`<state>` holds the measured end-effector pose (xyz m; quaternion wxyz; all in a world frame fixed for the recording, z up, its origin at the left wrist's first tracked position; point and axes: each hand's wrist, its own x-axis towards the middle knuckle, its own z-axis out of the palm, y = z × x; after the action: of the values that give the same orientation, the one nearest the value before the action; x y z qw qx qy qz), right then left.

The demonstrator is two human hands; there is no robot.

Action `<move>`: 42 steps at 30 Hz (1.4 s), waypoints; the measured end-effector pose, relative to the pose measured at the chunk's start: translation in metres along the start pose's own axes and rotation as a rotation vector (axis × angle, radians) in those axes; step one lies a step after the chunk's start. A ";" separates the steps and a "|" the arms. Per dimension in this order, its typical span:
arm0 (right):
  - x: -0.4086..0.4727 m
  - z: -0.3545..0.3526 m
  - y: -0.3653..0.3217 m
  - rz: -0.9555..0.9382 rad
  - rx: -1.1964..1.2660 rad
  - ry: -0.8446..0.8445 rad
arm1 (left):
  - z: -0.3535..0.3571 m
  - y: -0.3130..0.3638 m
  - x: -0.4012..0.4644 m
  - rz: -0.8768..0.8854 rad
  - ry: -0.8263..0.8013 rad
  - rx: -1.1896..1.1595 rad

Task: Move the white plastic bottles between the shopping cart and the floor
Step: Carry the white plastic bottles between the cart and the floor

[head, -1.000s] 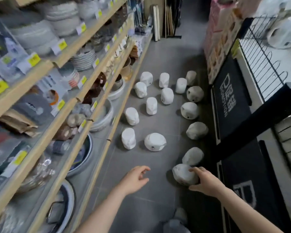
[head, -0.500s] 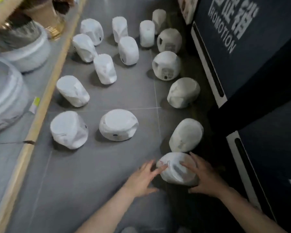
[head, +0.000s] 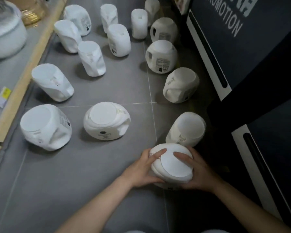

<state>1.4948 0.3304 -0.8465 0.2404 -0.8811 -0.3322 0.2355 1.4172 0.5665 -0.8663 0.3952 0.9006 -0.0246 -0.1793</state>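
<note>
Several white plastic bottles stand and lie on the grey tiled floor. Both my hands clasp the nearest bottle, which is tilted with its flat white end facing me. My left hand grips its left side, my right hand its right side. Another bottle sits just behind it, touching or nearly so. A squat bottle and a dented one stand to the left. The shopping cart is not in view.
A wooden-edged bottom shelf with white bowls runs along the left. A dark promotion stand with white trim lines the right side, close to the held bottle. Bare floor lies in front of me at lower left.
The camera has dropped closer to the floor. My left hand came in from the left and closed on the bottle; both hands now clasp it, and it is tipped toward me.
</note>
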 end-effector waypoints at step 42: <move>-0.243 -0.293 -0.688 -1.149 -0.320 -0.885 | -0.203 0.508 -0.645 -1.079 0.955 -0.050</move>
<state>1.1755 0.5389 -0.1586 0.0381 -0.4155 -0.8369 0.3543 0.9333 0.4803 -0.1780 0.2397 0.7578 0.6035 0.0632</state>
